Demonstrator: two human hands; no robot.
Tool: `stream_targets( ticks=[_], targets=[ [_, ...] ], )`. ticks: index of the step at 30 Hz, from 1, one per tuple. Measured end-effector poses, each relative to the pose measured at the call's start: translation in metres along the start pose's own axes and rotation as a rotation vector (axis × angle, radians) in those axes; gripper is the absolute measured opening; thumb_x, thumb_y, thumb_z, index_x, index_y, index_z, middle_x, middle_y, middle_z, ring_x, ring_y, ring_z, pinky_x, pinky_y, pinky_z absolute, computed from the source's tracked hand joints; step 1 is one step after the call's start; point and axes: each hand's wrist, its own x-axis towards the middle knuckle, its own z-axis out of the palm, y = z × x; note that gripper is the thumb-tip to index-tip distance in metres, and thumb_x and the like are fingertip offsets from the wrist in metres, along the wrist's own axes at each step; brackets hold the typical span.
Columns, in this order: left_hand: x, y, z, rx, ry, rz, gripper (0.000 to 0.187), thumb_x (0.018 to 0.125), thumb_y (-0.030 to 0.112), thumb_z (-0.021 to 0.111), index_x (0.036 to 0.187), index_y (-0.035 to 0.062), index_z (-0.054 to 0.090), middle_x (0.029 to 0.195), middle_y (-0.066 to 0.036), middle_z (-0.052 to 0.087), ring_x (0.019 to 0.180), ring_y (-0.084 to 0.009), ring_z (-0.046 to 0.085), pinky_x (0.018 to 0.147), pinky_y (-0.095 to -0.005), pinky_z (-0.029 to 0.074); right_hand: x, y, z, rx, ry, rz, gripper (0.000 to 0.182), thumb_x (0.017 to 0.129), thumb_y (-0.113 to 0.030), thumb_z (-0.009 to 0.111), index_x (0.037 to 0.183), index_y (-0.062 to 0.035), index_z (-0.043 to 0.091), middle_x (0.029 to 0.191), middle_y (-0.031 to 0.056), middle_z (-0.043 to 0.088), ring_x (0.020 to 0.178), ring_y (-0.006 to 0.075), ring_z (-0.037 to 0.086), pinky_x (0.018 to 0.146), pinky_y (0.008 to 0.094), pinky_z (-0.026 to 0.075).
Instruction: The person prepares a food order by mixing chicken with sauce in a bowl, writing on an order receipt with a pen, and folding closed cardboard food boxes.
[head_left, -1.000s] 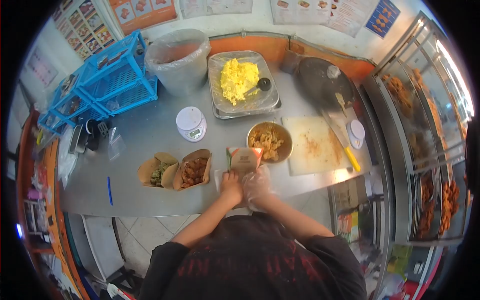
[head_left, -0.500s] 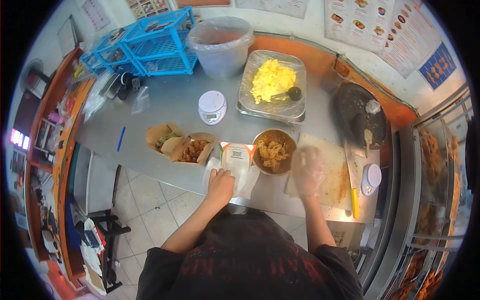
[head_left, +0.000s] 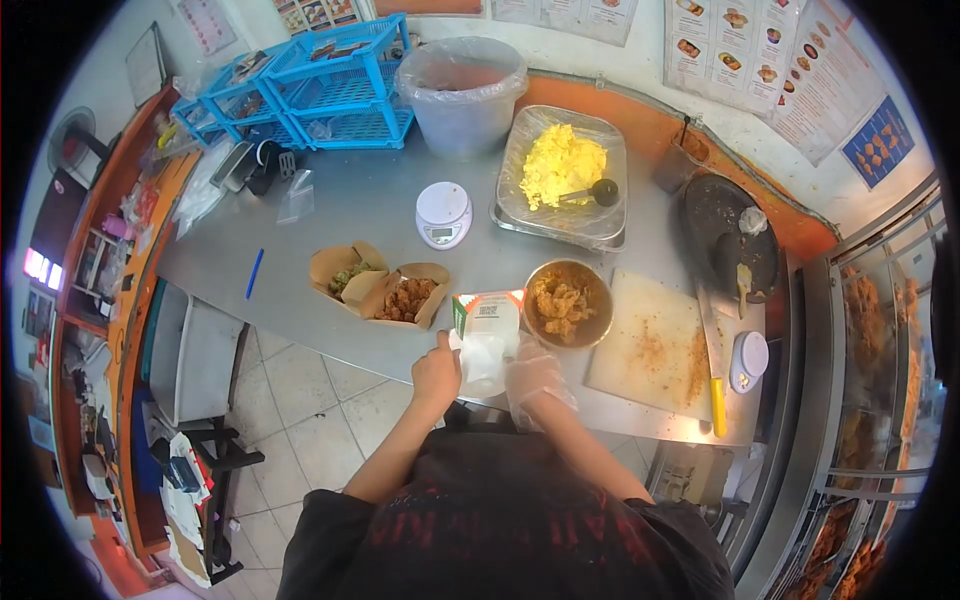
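At the counter's front edge, a white takeaway box point(head_left: 490, 311) with orange and green print and a QR code stands between my hands. White paper point(head_left: 484, 362) covers its near part. My bare left hand point(head_left: 437, 374) is closed on the paper at the left side. My right hand point(head_left: 538, 378), in a clear plastic glove, grips the right side; its fingertips are partly hidden. Just beyond it sits a metal bowl point(head_left: 604, 322) with fried chicken pieces point(head_left: 562, 306). To the left, two brown paper boxes point(head_left: 437, 302) hold browned pieces and something green.
A cutting board point(head_left: 630, 345) with crumbs and a yellow-handled knife point(head_left: 718, 400) lie right. Farther back are a white scale point(head_left: 443, 212), a plastic-covered tray point(head_left: 510, 200) of yellow food, a lined bucket point(head_left: 465, 115) and blue racks point(head_left: 345, 95). A second scale point(head_left: 749, 360) stands far right.
My gloved right hand has moved left from the cutting board to the box. My left hand has shifted to the paper's left edge. The view has shifted slightly.
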Motion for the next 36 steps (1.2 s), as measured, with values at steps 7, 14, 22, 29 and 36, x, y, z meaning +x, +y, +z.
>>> stream_targets(
  ticks=[7, 14, 22, 29, 36],
  targets=[
    [0.015, -0.014, 0.012, -0.023, -0.003, 0.072, 0.030, 0.084, 0.008, 0.051, 0.113, -0.0004, 0.046, 0.072, -0.022, 0.063, 0.069, -0.0383, 0.064, 0.063, -0.0483, 0.050, 0.022, 0.030, 0.063, -0.146, -0.033, -0.021, 0.042, 0.085, -0.018, 0.044, 0.121, 0.0024, 0.042, 0.097, 0.0286, 0.060, 0.091, 0.0400, 0.061, 0.080, 0.0464, 0.048],
    [0.021, -0.016, -0.008, 0.074, -0.022, 0.048, 0.032, 0.085, 0.028, 0.060, 0.101, 0.0007, 0.054, 0.074, -0.018, 0.065, 0.070, -0.0352, 0.065, 0.063, -0.0436, 0.050, -0.004, 0.038, -0.045, -0.257, 0.072, -0.044, 0.053, 0.093, -0.044, 0.035, 0.108, 0.0008, 0.058, 0.101, 0.0277, 0.060, 0.096, 0.0363, 0.060, 0.085, 0.0443, 0.046],
    [0.006, -0.012, -0.043, 0.018, 0.088, 0.154, 0.037, 0.080, 0.032, 0.067, 0.096, 0.0007, 0.055, 0.080, -0.016, 0.065, 0.069, -0.0338, 0.064, 0.063, -0.0418, 0.049, 0.049, 0.120, -0.032, -0.018, 0.325, 0.292, 0.047, 0.081, -0.040, 0.046, 0.100, 0.0004, 0.059, 0.098, 0.0297, 0.060, 0.094, 0.0356, 0.061, 0.081, 0.0441, 0.046],
    [0.005, 0.042, -0.083, -0.841, 0.013, 0.420, 0.027, 0.085, 0.017, 0.060, 0.107, 0.0014, 0.056, 0.083, -0.007, 0.059, 0.076, -0.0146, 0.056, 0.065, -0.0276, 0.045, 0.032, 0.154, -0.026, -0.049, 0.448, 0.200, 0.033, 0.077, -0.027, 0.047, 0.091, 0.0004, 0.059, 0.084, 0.0250, 0.063, 0.082, 0.0357, 0.063, 0.075, 0.0420, 0.048],
    [0.045, 0.083, -0.050, -1.207, -0.544, 0.317, 0.024, 0.090, 0.020, 0.056, 0.105, 0.0020, 0.055, 0.108, -0.006, 0.052, 0.096, -0.0132, 0.054, 0.082, -0.0298, 0.049, -0.077, 0.058, -0.139, 0.378, 0.308, 0.376, 0.036, 0.081, -0.032, 0.050, 0.101, -0.0036, 0.058, 0.065, 0.0127, 0.062, 0.060, 0.0224, 0.064, 0.058, 0.0349, 0.048]
  ],
)
